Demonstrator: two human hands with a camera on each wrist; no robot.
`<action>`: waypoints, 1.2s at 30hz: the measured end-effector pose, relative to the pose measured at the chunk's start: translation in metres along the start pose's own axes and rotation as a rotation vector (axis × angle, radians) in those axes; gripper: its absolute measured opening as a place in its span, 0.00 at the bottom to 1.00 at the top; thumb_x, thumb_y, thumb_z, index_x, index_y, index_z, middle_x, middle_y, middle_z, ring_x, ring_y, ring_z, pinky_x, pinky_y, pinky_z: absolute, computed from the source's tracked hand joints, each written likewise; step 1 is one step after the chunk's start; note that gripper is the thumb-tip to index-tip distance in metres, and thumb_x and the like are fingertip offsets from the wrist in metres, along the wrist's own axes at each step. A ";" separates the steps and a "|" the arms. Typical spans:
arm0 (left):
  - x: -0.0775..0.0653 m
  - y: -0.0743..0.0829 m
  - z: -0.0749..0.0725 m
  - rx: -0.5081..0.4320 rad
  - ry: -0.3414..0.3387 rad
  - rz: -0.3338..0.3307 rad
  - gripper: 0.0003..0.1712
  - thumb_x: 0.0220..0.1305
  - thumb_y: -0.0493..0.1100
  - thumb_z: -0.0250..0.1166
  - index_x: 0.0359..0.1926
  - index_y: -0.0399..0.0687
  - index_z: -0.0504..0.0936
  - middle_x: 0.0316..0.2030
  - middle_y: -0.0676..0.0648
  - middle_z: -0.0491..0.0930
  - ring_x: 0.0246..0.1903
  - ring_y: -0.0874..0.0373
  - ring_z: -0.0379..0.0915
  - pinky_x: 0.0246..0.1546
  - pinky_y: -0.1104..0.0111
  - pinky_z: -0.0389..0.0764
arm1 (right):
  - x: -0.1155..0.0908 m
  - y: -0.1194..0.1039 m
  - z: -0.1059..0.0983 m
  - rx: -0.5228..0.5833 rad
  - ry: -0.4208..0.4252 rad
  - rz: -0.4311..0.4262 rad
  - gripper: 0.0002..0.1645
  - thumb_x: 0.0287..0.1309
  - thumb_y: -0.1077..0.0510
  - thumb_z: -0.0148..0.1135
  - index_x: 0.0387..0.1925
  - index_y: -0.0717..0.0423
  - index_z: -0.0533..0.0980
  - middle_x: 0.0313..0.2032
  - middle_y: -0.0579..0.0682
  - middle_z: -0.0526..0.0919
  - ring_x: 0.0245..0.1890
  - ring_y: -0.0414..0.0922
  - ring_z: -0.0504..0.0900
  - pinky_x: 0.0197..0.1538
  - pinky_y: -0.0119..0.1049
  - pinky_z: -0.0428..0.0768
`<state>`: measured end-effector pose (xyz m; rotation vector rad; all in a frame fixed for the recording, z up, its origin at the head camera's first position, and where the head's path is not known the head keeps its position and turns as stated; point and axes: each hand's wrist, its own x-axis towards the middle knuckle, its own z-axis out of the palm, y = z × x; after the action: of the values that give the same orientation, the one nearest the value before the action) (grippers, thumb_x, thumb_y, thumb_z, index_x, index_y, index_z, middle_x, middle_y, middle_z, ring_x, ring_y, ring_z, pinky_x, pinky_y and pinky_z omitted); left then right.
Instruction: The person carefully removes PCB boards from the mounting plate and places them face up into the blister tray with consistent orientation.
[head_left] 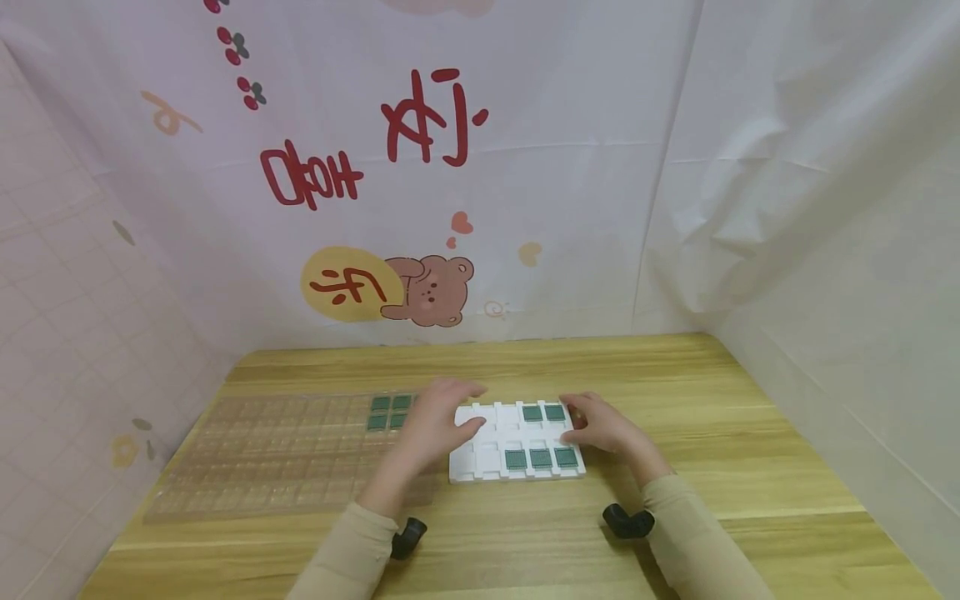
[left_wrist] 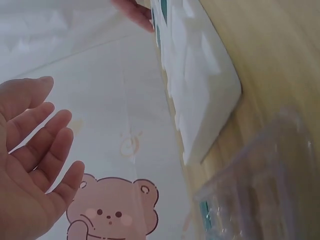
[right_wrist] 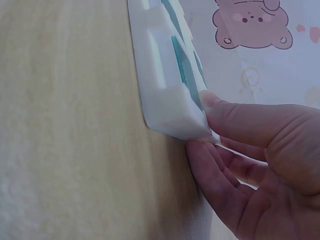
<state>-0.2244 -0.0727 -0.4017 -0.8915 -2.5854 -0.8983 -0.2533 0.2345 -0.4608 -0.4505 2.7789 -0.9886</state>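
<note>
A white tray [head_left: 517, 437] with two rows of recesses lies on the table. Square green circuit boards [head_left: 541, 458] fill some recesses, three in the near row and two in the far row at the right. My right hand [head_left: 603, 425] pinches the tray's right end; in the right wrist view the thumb [right_wrist: 235, 117] is on the top edge and the fingers are at the end wall. Over the left end hovers my left hand [head_left: 438, 421], fingers relaxed and apart, holding nothing in the left wrist view. Part of the clear plastic tray [head_left: 285, 492] is hidden behind it.
The clear tray lies to the left, its many pockets see-through, with several green boards [head_left: 380, 421] in its far right corner. A wood-grain table [head_left: 525, 542] carries both trays. Printed white cloth [head_left: 570, 208] hangs behind and on both sides.
</note>
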 end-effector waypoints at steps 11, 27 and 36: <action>0.003 0.008 0.018 -0.006 -0.045 -0.005 0.22 0.57 0.41 0.74 0.53 0.45 0.82 0.50 0.47 0.82 0.49 0.51 0.75 0.53 0.56 0.75 | 0.001 0.001 0.001 0.008 0.010 0.032 0.42 0.53 0.61 0.74 0.67 0.68 0.67 0.54 0.63 0.72 0.40 0.48 0.75 0.49 0.45 0.75; 0.006 0.016 0.040 0.041 -0.143 0.019 0.25 0.55 0.42 0.74 0.54 0.43 0.82 0.50 0.47 0.83 0.54 0.47 0.75 0.57 0.56 0.73 | 0.000 0.003 0.000 -0.010 0.014 -0.035 0.42 0.52 0.62 0.74 0.66 0.70 0.66 0.55 0.66 0.71 0.40 0.48 0.76 0.48 0.45 0.76; 0.009 0.019 0.051 0.154 -0.256 0.013 0.25 0.52 0.44 0.75 0.52 0.45 0.83 0.49 0.49 0.83 0.53 0.51 0.76 0.57 0.58 0.73 | -0.001 0.002 0.000 0.013 0.006 -0.021 0.42 0.53 0.61 0.73 0.66 0.70 0.66 0.56 0.66 0.71 0.41 0.49 0.76 0.49 0.46 0.75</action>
<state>-0.2215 -0.0245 -0.4288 -1.0367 -2.8125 -0.6046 -0.2532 0.2361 -0.4617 -0.4769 2.7772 -1.0141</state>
